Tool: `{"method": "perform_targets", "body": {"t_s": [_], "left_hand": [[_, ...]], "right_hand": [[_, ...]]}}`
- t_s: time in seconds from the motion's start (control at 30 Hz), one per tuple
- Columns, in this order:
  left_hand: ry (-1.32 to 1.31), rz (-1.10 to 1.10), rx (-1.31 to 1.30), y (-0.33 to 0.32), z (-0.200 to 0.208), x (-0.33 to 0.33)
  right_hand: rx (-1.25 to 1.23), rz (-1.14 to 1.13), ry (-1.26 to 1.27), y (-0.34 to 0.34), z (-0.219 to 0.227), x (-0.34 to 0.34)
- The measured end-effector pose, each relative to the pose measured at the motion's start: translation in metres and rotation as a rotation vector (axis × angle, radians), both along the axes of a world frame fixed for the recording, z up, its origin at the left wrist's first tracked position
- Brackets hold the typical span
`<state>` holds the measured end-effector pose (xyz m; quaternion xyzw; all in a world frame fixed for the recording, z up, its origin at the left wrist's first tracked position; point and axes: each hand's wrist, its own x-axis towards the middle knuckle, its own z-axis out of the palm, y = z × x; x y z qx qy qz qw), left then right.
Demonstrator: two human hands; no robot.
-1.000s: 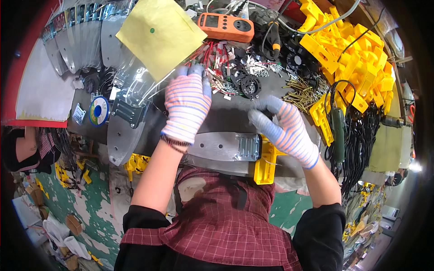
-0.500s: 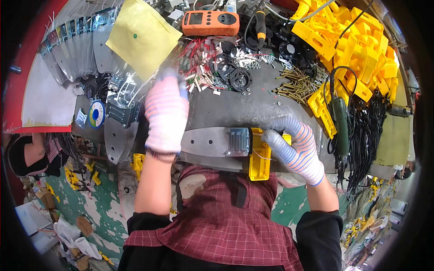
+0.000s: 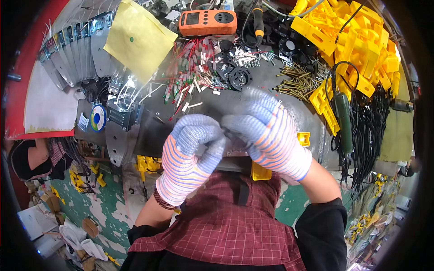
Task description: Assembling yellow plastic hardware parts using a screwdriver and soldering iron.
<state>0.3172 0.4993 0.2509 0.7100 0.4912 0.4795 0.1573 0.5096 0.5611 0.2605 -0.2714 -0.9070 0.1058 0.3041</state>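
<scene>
My gloved left hand and gloved right hand meet fingertip to fingertip above the near edge of the workbench. The left fingers are curled into a pinch. My right fingers are bent inward and partly blurred; anything between the hands is too small or hidden to name. Under the right hand, the lower end of a yellow plastic housing shows at the bench edge. The metal plate beside it is mostly covered by my hands. A small yellow part pokes out right of my right hand.
Red-wired components, black rings and long screws lie farther back. Yellow housings are heaped far right, near a green corded tool. An orange meter, yellow paper and metal plates stand at the back.
My left hand has come back from the wired parts near the yellow paper. My right hand has lifted off the yellow housing and moved left, and both now meet over the metal plate.
</scene>
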Motion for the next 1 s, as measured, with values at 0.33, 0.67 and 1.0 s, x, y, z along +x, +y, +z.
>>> {"method": "perform_targets", "body": {"t_s": [0.33, 0.67, 1.0], "left_hand": [[-0.044, -0.401, -0.127, 0.022, -0.001, 0.008], [0.488, 0.442, -0.261, 0.148, -0.027, -0.011], [0.553, 0.589, -0.441, 0.195, -0.046, 0.003]], "right_hand": [[-0.570, -0.056, 0.170, -0.018, 0.017, 0.034], [-0.798, -0.238, 0.344, -0.019, 0.018, 0.060], [-0.764, -0.244, 0.262, -0.051, 0.013, 0.085]]}}
